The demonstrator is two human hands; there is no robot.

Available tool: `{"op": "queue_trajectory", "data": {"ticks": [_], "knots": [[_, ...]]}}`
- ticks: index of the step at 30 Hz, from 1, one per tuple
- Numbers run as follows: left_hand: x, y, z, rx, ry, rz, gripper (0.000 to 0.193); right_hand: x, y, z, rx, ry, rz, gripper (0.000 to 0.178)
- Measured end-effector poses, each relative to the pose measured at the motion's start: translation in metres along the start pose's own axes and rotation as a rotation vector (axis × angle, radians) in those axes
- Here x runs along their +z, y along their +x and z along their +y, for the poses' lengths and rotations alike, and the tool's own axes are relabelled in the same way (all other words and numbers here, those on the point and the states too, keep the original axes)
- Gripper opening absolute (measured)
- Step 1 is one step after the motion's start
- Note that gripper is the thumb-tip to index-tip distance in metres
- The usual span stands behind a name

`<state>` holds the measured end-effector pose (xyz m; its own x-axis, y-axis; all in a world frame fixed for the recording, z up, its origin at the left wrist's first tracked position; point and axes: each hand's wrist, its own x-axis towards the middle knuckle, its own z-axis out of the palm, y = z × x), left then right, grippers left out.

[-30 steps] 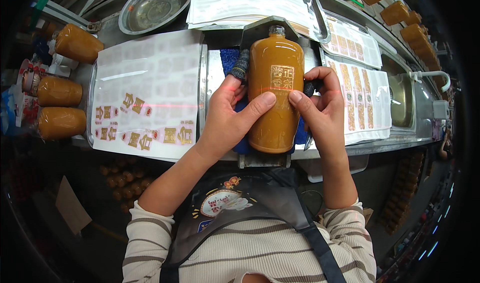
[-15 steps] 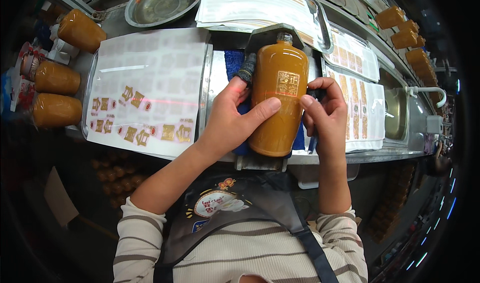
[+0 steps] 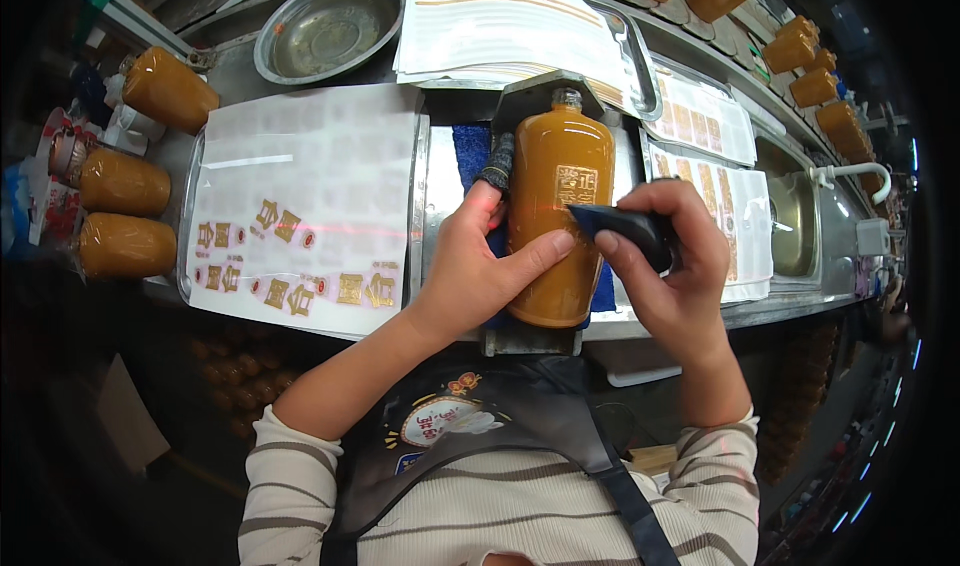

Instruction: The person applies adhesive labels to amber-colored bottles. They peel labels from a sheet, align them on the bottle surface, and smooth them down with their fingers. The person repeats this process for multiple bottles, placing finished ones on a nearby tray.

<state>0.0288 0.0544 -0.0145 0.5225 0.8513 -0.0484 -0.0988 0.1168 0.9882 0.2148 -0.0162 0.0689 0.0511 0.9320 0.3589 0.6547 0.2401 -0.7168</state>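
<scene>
Right hand (image 3: 695, 266) pinches dark tool (image 3: 640, 232), now brought to gold decal (image 3: 577, 180); contact unclear, work turns from fingertips to tool. Left hand (image 3: 475, 266) clasps brown bottle (image 3: 565, 146) on metal stand (image 3: 530, 343), thumb atop.

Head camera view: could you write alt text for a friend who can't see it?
A brown bottle, neck pointing away, is in the grip of a person's left hand, while the right hand holds a dark pointed tool at its gold emblem. To the left lies a white sheet with gold designs; a metal bowl sits beyond.
</scene>
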Motion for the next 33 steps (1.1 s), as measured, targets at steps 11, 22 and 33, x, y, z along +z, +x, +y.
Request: {"op": "queue_trajectory", "data": {"ticks": [11, 22, 33], "knots": [[-0.005, 0.000, 0.010, -0.109, -0.431, -0.130, 0.046, -0.005, 0.000, 0.005, -0.503, -0.142, -0.198, 0.023], [-0.006, 0.000, -0.008, -0.079, -0.306, -0.051, 0.024, 0.009, 0.037, -0.005, -0.552, -0.099, -0.351, 0.019], [0.007, 0.008, 0.012, 0.018, -0.201, 0.086, 0.033, -0.010, -0.004, 0.003, -0.342, -0.129, -0.156, 0.038]]}}
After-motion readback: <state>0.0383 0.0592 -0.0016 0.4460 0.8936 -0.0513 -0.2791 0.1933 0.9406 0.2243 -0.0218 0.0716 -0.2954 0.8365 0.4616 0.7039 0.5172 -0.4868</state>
